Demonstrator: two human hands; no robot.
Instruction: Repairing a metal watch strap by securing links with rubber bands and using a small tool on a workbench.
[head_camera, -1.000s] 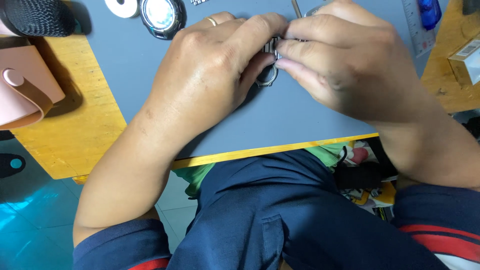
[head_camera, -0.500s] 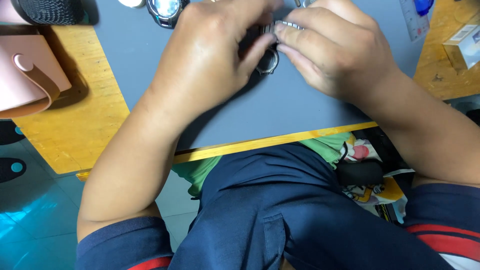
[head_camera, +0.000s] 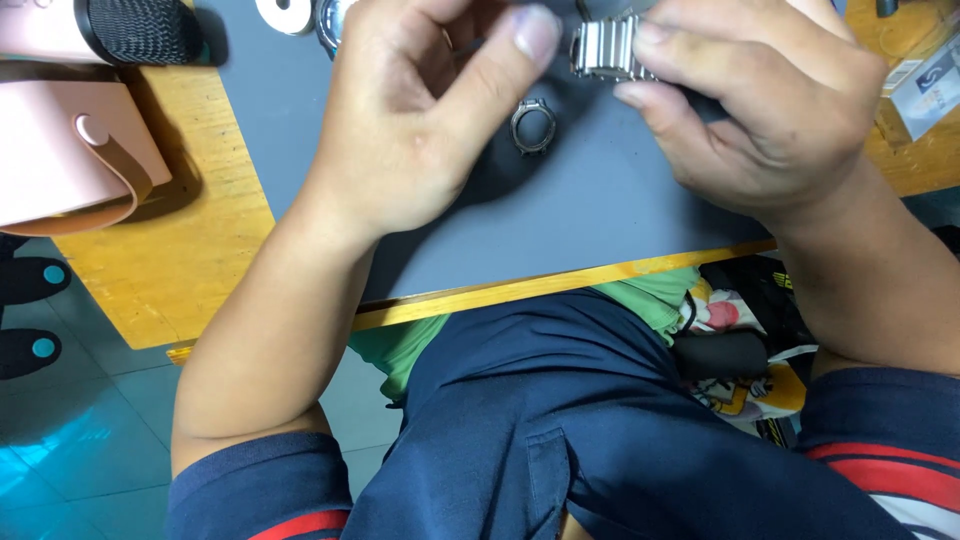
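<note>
head view, looking down. the right hand (head_camera: 770, 110) holds a metal link watch band (head_camera: 606, 48), its fingers (head_camera: 660, 35) clamped on the band's right end just above the grey mat (head_camera: 600, 210). the left hand (head_camera: 420, 120) is raised beside it, thumb stretched toward the band's left end with its tip just beside the links; whether it touches them cannot be told, and the other fingers are curled loosely together. a round metal watch case ring (head_camera: 533, 124) lies on the mat below the band, between the two hands and apart from both. the mat covers a yellow wooden bench (head_camera: 170, 260). a pink pouch (head_camera: 70, 150) rests at the bench's left edge.
</note>
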